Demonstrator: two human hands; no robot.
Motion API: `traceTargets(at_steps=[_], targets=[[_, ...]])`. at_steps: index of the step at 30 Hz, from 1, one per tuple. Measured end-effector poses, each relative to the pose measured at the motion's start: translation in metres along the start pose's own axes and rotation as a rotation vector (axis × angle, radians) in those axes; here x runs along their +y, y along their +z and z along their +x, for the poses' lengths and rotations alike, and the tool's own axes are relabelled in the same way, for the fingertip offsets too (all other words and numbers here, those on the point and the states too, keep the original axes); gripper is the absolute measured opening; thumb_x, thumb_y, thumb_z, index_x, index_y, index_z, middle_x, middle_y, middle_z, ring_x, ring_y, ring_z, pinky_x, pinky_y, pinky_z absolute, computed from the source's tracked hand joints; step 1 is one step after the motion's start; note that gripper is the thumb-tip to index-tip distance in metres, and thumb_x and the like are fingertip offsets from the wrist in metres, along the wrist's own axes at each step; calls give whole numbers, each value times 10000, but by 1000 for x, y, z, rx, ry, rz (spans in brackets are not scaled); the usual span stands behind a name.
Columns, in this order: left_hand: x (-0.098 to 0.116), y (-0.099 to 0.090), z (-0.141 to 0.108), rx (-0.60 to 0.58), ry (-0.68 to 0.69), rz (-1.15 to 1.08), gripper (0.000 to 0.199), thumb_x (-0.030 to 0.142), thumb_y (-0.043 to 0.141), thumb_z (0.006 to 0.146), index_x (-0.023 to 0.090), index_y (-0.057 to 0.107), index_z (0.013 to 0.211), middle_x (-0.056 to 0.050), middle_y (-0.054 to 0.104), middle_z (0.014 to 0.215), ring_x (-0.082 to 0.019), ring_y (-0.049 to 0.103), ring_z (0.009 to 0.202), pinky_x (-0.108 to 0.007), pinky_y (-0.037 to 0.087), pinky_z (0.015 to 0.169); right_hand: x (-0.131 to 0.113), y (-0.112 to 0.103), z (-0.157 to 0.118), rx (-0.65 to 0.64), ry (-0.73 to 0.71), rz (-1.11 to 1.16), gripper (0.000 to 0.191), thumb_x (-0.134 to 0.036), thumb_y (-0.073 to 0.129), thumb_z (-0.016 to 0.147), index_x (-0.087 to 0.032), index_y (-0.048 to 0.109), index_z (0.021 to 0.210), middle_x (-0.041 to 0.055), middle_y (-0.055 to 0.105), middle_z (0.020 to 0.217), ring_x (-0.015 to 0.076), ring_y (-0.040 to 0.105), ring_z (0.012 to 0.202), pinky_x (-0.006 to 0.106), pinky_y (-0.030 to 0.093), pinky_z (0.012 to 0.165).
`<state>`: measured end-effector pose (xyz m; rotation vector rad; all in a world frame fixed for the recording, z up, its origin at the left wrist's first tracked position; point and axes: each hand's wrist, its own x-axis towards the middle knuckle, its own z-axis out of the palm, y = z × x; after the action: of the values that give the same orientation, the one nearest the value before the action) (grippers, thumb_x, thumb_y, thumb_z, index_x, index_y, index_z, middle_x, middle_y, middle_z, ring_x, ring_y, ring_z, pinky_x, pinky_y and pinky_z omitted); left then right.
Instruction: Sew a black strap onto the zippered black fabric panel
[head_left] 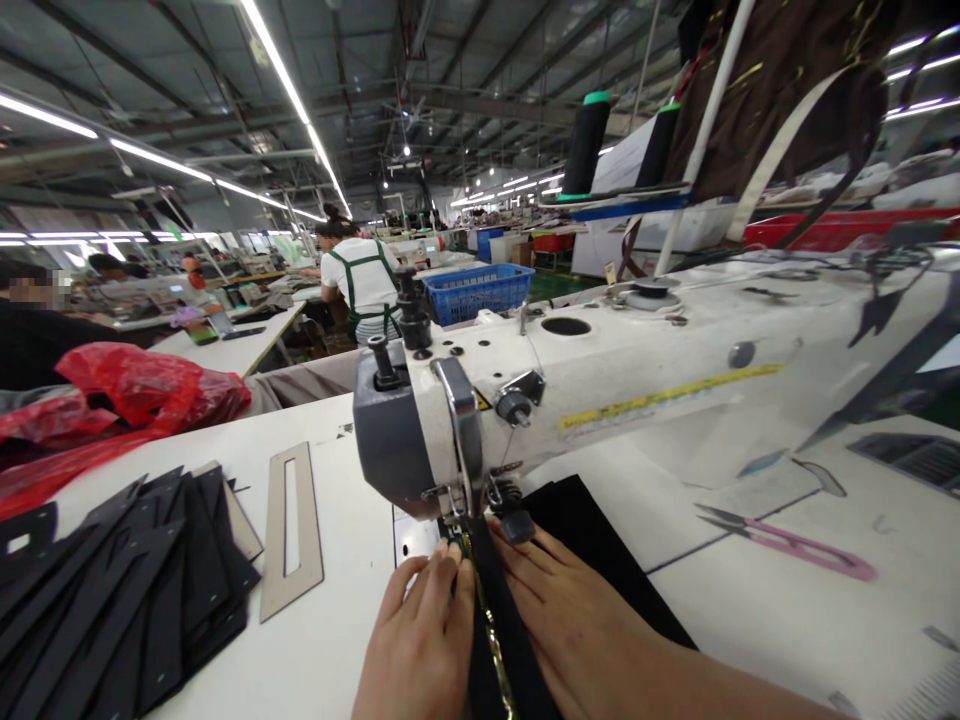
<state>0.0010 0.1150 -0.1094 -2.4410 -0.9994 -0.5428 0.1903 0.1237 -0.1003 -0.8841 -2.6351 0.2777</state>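
Observation:
A black zipper with gold teeth [491, 640] runs lengthwise under the presser foot of a white sewing machine [660, 350]. My left hand [424, 625] is on its left side, close to the needle area, with bent fingers together at the zipper's edge; the fingertips are partly hidden. My right hand [574, 610] lies flat along the zipper's right side, fingers stretched forward and their tips partly behind the machine's parts. Black fabric [592, 520] extends from beneath my right hand toward the back right.
Black cut pieces [142, 600] are piled at left, beside a beige slotted template [292, 530]. Pink thread snips [795, 540] lie at right. Red plastic [150, 390] covers the table's far left. Behind stand a blue basket [480, 290] and a person in white [360, 270]. Thread cones [585, 145] stand above.

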Motion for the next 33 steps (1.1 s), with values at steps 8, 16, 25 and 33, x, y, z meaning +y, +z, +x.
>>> traceTargets(at_steps=[8,16,25,33], targets=[[4,-3,4,8,-45,-54,415,71,189,910,66,598,977,-157,630,973,-214,625,874,-358,508,766,-4,2,-4,-26,47,-28,516,-137,393,838,-98,366,1352,143,332,1398,263,217,1319,483,223,1078],[5,-2,7,51,-85,-90,311,74,271,902,44,575,956,-146,600,892,-209,604,816,-347,544,727,-1,11,-3,0,19,-108,526,-137,402,838,-89,350,1359,152,362,1375,264,310,1281,499,275,1054],[0,-2,8,-73,-159,-193,206,49,422,851,94,575,982,-98,571,874,-205,575,821,-329,556,704,2,7,3,57,24,-28,525,-140,388,861,-113,309,1380,141,335,1396,246,275,1300,474,246,1072],[-8,1,0,-101,-201,-258,287,47,406,816,156,602,995,-96,606,951,-196,603,875,-347,555,748,-5,-3,-8,148,-11,17,446,-143,428,833,-131,446,1278,136,474,1295,230,399,1222,464,310,1038]])
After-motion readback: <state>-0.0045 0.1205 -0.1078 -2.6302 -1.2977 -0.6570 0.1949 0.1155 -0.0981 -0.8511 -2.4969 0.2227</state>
